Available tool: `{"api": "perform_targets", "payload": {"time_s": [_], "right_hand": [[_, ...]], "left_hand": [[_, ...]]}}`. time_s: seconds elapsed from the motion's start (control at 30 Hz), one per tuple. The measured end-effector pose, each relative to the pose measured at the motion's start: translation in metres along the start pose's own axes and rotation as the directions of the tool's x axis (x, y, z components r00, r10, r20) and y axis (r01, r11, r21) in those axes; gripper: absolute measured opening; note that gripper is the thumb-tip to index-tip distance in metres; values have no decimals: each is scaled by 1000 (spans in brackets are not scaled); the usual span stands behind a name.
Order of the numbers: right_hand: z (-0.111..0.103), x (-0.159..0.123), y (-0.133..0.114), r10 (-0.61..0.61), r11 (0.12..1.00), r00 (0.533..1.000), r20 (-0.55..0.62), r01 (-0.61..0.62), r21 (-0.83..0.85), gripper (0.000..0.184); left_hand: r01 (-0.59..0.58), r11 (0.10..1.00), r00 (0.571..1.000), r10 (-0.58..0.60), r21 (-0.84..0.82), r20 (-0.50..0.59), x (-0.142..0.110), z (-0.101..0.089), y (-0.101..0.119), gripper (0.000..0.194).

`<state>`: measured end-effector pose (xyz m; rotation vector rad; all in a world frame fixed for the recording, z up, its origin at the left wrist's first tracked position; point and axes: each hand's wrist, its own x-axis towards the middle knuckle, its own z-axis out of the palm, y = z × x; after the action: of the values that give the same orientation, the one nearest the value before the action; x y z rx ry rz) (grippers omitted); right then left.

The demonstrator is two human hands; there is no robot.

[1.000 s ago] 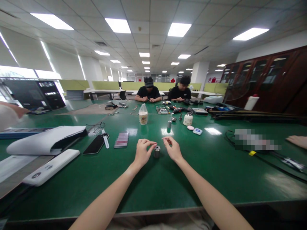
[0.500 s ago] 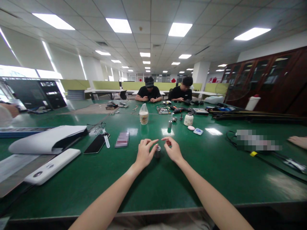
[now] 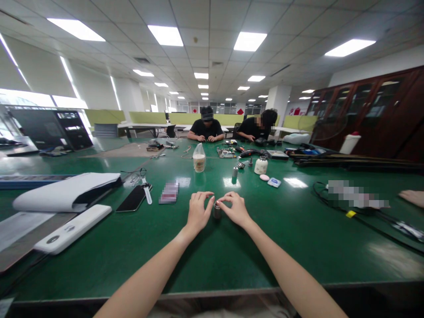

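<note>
A small grey metal cylinder [image 3: 217, 212] stands upright on the green table between my hands. My left hand [image 3: 198, 210] is beside it on the left, thumb and forefinger apart with a gap between them, holding nothing. From the right, my right hand [image 3: 236, 209] reaches to the cylinder's top, where its thumb and forefinger come together in a pinch. Those fingertips partly cover the top. Farther back stands a second, similar metal cylinder [image 3: 235, 172], out of reach of both hands.
Left lie a blurred card [image 3: 169, 193], a phone [image 3: 131, 199], a watch [image 3: 147, 194] and a white power bank [image 3: 73, 229]. Beyond are a bagged cup [image 3: 199, 163], a white jar [image 3: 261, 165] and a small flat case [image 3: 274, 182]. Cables [image 3: 357, 221] run at right. Two people [image 3: 206, 129] sit opposite.
My right hand has moved left, bringing its thumb and forefinger onto the cylinder's top. My left hand has shifted slightly left. The person at the back right has leaned forward.
</note>
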<state>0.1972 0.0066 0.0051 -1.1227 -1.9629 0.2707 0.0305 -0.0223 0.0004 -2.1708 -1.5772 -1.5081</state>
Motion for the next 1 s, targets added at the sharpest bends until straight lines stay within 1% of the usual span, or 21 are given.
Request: {"api": "perform_targets", "payload": {"time_s": [0.13, 0.27, 0.33, 0.4, 0.47, 0.53, 0.57, 0.63, 0.77, 0.93, 1.0], "right_hand": [[1, 2, -7, 35, 999, 999, 0, -35, -32, 14], [2, 10, -5, 36, 999, 998, -59, -35, 16, 16], [2, 14, 4, 72, 997, 993, -89, -69, 34, 18], [3, 15, 19, 140, 990, 986, -92, -142, -16, 18], [5, 13, 36, 199, 970, 979, -51, -204, -130, 16], [8, 10, 50, 260, 948, 966, 6, -254, -193, 16], [10, 8, 54, 271, 943, 962, 19, -262, -207, 16], [12, 7, 60, 261, 945, 965, 27, -250, -210, 19], [12, 6, 61, 225, 961, 974, 9, -221, -169, 28], [10, 3, 60, 184, 969, 983, 11, -179, -173, 28], [10, 3, 59, 173, 968, 985, 9, -169, -186, 25]], "left_hand": [[-4, 1000, 1000, 4, -12, -4, 0, 0, 0, 20], [-3, 1000, 1000, 3, -2, -8, 0, 0, 0, 20], [-4, 1000, 1000, 4, 2, -7, 0, -1, 0, 20], [-7, 1000, 1000, 7, -1, -7, 0, -1, 0, 20], [-6, 1000, 1000, 6, -4, -9, 0, -1, 0, 19], [-3, 1000, 1000, 3, -6, -10, 0, -1, 1, 20], [-2, 1000, 1000, 2, -7, -10, 0, -1, 1, 20], [-2, 1000, 1000, 2, -11, -9, 0, -2, 2, 20], [-1, 1000, 1000, 1, -18, -6, 0, -2, 3, 20], [-2, 1000, 1000, 2, -16, -2, 0, -2, 4, 20], [1, 1000, 1000, -1, -14, 4, 0, -2, 4, 19]]}}
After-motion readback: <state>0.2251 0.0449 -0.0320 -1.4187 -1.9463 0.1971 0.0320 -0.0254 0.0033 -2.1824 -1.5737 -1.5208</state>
